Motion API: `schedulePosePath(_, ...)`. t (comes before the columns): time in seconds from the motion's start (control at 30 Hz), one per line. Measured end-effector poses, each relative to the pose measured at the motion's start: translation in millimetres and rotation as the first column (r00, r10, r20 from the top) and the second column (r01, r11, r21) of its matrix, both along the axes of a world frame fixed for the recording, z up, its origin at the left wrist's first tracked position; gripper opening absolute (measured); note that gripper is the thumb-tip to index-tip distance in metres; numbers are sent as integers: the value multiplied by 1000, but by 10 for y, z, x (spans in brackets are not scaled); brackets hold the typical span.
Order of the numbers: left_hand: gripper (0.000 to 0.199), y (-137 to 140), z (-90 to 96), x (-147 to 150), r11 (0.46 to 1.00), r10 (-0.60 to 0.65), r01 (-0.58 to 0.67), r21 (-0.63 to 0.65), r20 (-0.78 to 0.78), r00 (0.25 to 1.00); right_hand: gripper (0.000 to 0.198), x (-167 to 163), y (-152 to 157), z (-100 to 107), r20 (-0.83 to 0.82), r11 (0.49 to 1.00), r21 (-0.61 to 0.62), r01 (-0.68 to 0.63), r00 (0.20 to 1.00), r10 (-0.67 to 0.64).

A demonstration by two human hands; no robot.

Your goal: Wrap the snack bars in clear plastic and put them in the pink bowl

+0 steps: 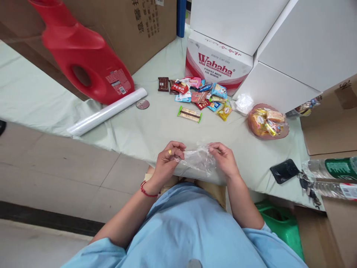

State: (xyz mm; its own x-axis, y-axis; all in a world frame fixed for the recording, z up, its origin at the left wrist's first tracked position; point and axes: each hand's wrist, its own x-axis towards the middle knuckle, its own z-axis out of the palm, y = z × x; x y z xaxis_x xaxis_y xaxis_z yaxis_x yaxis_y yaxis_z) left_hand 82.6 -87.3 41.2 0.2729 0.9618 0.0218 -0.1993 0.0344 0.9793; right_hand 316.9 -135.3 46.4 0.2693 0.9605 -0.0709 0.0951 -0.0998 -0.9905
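Note:
Thin clear plastic film is stretched, crumpled, between my two hands above the table's front edge. My left hand, with a gold ring and a red string bracelet, pinches its left end. At the right end, my right hand grips it between thumb and fingers. Beyond the hands lies a wafer bar in a clear and green wrapper. Behind that is a loose pile of small wrapped snacks. To the right, a pink translucent bowl holds more wrapped snacks, beside a crumpled clear plastic wad.
On the left are a white plastic roll, a round metal disc and a large red jug. A Wahaha carton stands behind the snacks. A black phone, keys and bottles lie at right.

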Motion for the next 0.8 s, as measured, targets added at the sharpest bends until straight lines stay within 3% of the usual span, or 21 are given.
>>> schedulePosePath(0.1, 9, 36, -30, -98, 996, 18, -9, -93, 87, 996, 43, 101, 49, -35, -204, 988, -85, 125, 969, -141)
schedulePosePath(0.23, 10, 64, -63, -178, 980, 0, 36, -197, 178, 984, 52, 204, 29, -14, -313, 970, -212, 117, 932, -181)
schedulePosePath(0.43, 18, 57, -122, -169, 989, -75, 92, -119, 140, 987, 53, 216, -28, -85, -357, 952, -263, 155, 901, -245)
schedulePosePath(0.53, 25, 99, -134, -146, 990, 29, -4, -143, 173, 985, 53, 234, -39, -112, -390, 946, -272, 178, 878, -277)
schedulePosePath(0.7, 41, 201, -167, -106, 926, 200, -112, -361, 216, 956, 49, 238, -52, -192, -457, 939, -263, 220, 829, -322)
schedulePosePath(0.8, 42, 157, -199, -74, 858, 358, -289, -424, 91, 929, 44, 220, -48, -232, -512, 881, -266, 390, 717, -472)
